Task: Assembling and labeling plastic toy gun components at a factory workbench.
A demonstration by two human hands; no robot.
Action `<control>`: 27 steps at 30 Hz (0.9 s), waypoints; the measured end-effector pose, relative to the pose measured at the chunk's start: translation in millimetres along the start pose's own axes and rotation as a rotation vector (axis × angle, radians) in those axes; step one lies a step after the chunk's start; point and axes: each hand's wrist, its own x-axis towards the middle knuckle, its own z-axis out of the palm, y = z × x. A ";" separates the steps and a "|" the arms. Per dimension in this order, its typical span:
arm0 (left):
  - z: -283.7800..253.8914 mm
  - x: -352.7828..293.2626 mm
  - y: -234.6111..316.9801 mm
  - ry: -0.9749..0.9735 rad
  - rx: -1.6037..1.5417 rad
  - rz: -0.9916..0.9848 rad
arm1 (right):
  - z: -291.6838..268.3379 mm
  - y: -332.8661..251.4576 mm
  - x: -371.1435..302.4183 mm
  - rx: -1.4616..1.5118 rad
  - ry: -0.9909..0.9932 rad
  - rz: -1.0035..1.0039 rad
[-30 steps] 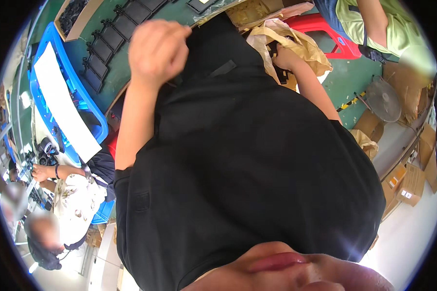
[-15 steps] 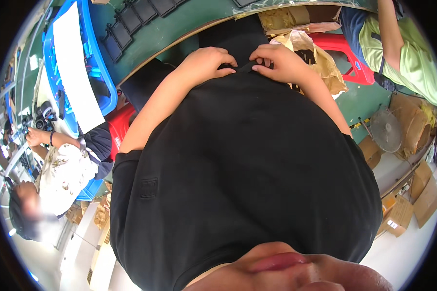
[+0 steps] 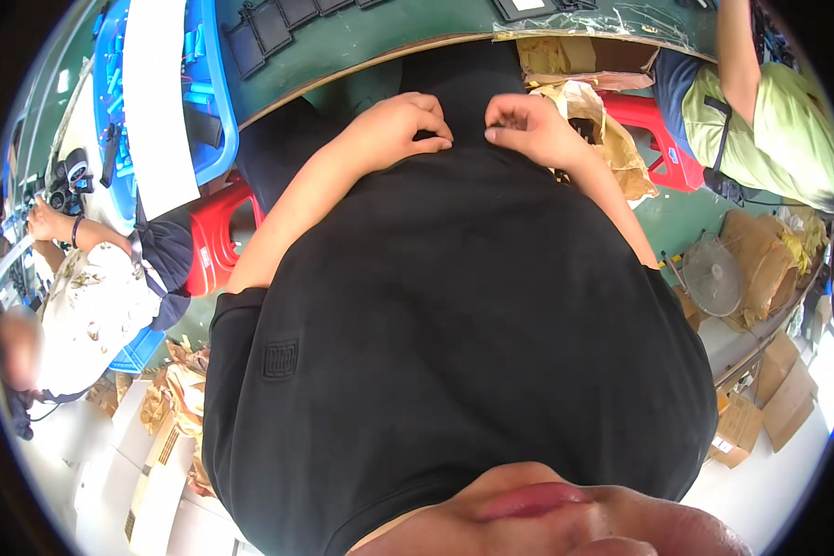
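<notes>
Both my hands are at my lap, by the lower edge of my black T-shirt (image 3: 463, 296). My left hand (image 3: 403, 128) is curled, its thumb and fingertips drawn together against the dark cloth; whether a fold of it is pinched there cannot be made out. A short way to the right, my right hand (image 3: 533, 128) has loosely bent fingers, with a gap between thumb and forefinger and nothing visible in it. Black trousers (image 3: 459, 83) show between the hands and beneath the table edge.
Ahead is a green-topped table (image 3: 371, 42) with black frame-like parts (image 3: 259, 37). A blue bin (image 3: 222, 139) of blue cylinders, crossed by a white strip (image 3: 157, 111), stands left. People sit either side, one in a floral top (image 3: 97, 296), one in light green (image 3: 769, 139). A fan (image 3: 712, 276) is at right.
My hands have moved slightly apart; the dark cloth edge drawn up between their fingertips has dropped out of sight. The view has shifted, showing more of the table.
</notes>
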 end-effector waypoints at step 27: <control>-74.1 -19.1 15.7 0.796 1.015 -0.591 | -67.4 -72.0 53.4 -1.270 0.814 -0.529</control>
